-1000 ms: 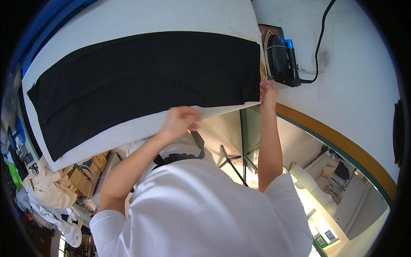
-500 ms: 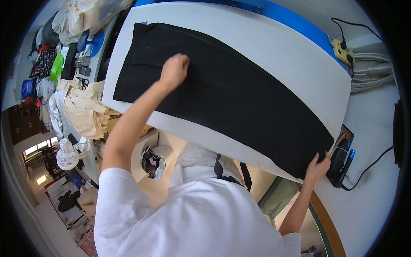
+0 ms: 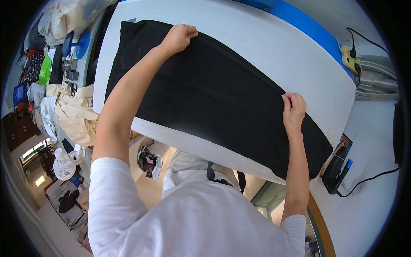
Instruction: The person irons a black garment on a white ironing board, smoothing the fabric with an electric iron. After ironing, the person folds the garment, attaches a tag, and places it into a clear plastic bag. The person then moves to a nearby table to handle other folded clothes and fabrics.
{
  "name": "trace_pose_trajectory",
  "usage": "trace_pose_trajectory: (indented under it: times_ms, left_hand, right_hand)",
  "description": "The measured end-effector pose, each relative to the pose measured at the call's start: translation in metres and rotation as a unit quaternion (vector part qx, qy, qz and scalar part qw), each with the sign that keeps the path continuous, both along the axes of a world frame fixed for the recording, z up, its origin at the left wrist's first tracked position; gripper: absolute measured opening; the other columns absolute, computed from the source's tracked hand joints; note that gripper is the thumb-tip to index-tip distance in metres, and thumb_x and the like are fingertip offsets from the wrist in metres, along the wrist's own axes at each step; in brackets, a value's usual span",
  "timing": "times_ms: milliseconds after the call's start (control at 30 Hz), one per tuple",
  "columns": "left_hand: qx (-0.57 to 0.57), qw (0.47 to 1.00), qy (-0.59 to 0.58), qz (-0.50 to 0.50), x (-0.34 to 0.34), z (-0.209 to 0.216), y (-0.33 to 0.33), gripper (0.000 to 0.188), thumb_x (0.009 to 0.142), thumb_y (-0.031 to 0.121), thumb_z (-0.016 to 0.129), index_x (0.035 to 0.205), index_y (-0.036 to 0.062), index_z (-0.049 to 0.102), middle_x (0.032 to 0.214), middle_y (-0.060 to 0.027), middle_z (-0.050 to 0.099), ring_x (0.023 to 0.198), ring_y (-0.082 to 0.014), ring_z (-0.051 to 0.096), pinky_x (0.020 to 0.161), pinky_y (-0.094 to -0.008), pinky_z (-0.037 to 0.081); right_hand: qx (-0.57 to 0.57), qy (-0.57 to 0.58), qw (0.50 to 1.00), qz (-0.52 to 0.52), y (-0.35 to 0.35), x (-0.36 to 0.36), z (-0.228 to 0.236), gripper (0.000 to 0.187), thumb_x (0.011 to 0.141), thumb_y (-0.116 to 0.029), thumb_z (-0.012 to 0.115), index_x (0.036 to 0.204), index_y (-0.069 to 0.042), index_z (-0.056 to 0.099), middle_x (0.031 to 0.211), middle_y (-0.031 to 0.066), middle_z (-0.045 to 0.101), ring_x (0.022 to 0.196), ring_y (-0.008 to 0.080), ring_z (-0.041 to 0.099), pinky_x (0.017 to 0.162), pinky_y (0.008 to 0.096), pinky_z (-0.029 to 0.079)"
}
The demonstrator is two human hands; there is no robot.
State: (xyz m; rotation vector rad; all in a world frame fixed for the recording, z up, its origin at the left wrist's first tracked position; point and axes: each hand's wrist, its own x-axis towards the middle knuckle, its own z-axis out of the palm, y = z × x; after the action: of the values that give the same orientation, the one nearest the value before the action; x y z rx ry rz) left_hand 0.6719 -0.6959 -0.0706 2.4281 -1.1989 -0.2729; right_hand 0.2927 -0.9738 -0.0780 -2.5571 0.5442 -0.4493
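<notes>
Here, seen from above, a long black garment, perhaps folded trousers, lies flat across a white worktop, running from the upper left of the frame down to the lower right. The person's left hand is at the garment's upper edge, near the top of the frame, its fingers drawn together and apparently pinching the cloth. The right hand is farther along that same edge, right of centre, thumb and fingers close together on the fabric. The garment looks soft, limp and fairly light, unlikely to be fragile but ready to crease or slide; its folded edge, taken at two well-separated points, seems the best hold for keeping it even. Just beyond its lower right end rests a black iron with a blue part. Cream cloth is heaped at left.
</notes>
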Motion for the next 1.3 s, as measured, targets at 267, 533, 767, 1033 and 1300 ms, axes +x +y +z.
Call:
trace_pose_trajectory:
  times_ms: [267,533,767,1033,1300]
  left_hand:
    - [0.043,0.998,-0.043,0.0,0.018,-0.018,-0.029,0.018,0.095,0.019,0.064,0.095,0.0009,0.068,0.085,-0.0201,0.069,0.083,-0.0392,0.065,0.076,-0.0439,0.052]
    - [0.079,0.991,-0.104,-0.011,0.058,-0.003,0.014,0.023,0.093,0.03,0.066,0.097,0.0078,0.072,0.088,-0.0164,0.072,0.087,-0.0357,0.069,0.081,-0.045,0.053]
    - [0.167,0.978,-0.091,0.087,0.094,-0.014,0.043,0.025,0.092,0.025,0.065,0.096,0.0003,0.07,0.096,-0.0223,0.071,0.092,-0.0396,0.067,0.085,-0.0482,0.052]
    - [-0.025,0.959,-0.274,0.073,-0.062,0.012,0.041,0.032,0.088,0.013,0.066,0.117,-0.0005,0.062,0.118,-0.0203,0.064,0.112,-0.0361,0.06,0.099,-0.045,0.047]
    - [0.065,0.983,-0.157,0.066,-0.213,0.0,0.08,0.062,0.098,0.05,0.05,0.149,0.0168,0.045,0.159,-0.0142,0.033,0.148,-0.0385,0.025,0.118,-0.064,0.012]
  right_hand:
    - [-0.012,-0.007,0.999,-0.038,0.009,0.015,0.011,0.01,0.092,-0.014,0.068,0.091,-0.004,0.065,0.089,0.0078,0.064,0.085,0.0286,0.06,0.08,0.0393,0.044]
    - [-0.12,0.046,0.99,-0.063,-0.002,0.0,0.0,0.012,0.091,-0.016,0.068,0.096,-0.005,0.065,0.095,0.0079,0.066,0.09,0.0299,0.061,0.081,0.0407,0.045]
    - [-0.195,0.137,0.933,-0.269,-0.055,-0.186,0.008,0.035,0.092,-0.024,0.069,0.114,0.003,0.065,0.109,0.0226,0.068,0.102,0.0409,0.063,0.09,0.0462,0.049]
    - [-0.023,0.22,0.856,-0.466,-0.049,-0.361,-0.021,0.073,0.088,-0.047,0.073,0.125,0.014,0.056,0.125,0.0306,0.061,0.115,0.0414,0.061,0.098,0.0434,0.049]
    - [0.669,-0.205,0.592,-0.401,-0.097,-0.354,0.058,0.044,0.092,-0.023,0.061,0.129,0.0,0.061,0.128,0.0142,0.065,0.12,0.0322,0.061,0.105,0.0477,0.048]
